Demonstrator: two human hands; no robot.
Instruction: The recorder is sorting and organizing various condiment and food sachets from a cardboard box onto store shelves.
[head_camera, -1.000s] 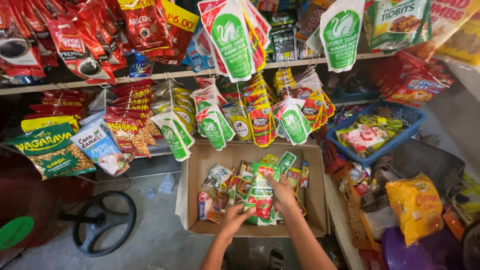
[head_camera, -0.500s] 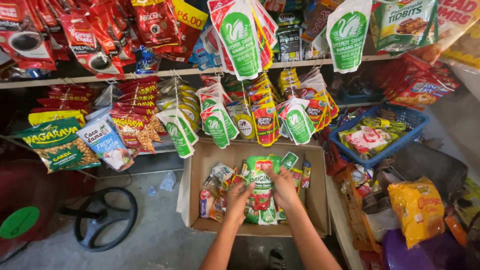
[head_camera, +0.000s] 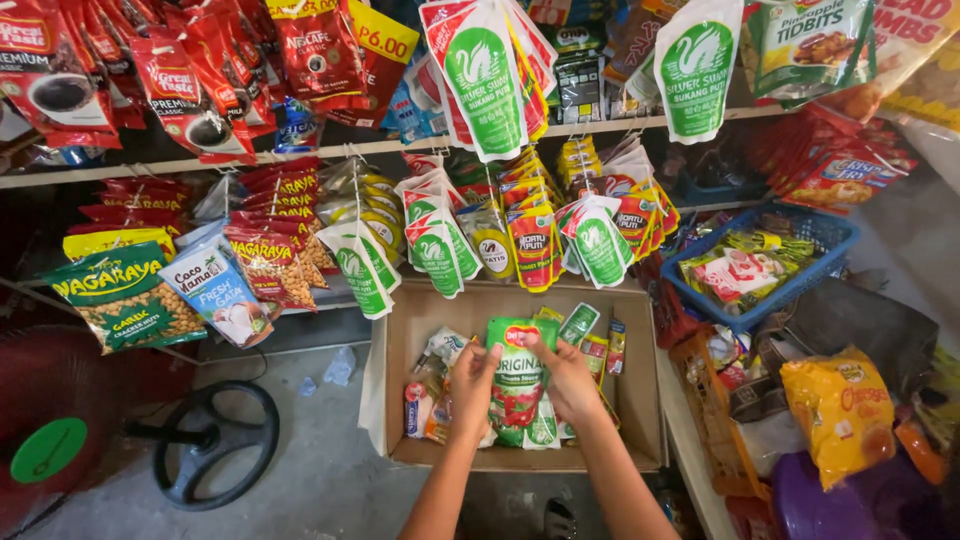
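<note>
1. One open cardboard box (head_camera: 400, 400) at lower centre, filled with small sachets too jumbled to count.
2. One green tomato sauce pouch (head_camera: 516, 380) upright in the box.
3. Two hands: left hand (head_camera: 474, 385), right hand (head_camera: 570, 380).
4. Two large green-and-white vinegar pouches (head_camera: 487, 80) hanging at the top.
5. One blue plastic basket (head_camera: 820, 245) at right.
6. One yellow snack bag (head_camera: 838, 410) at lower right.
7. One green cracker-nut bag (head_camera: 125, 295) at left.

Blue basket (head_camera: 840, 250), hanging sachets (head_camera: 480, 80)
</note>
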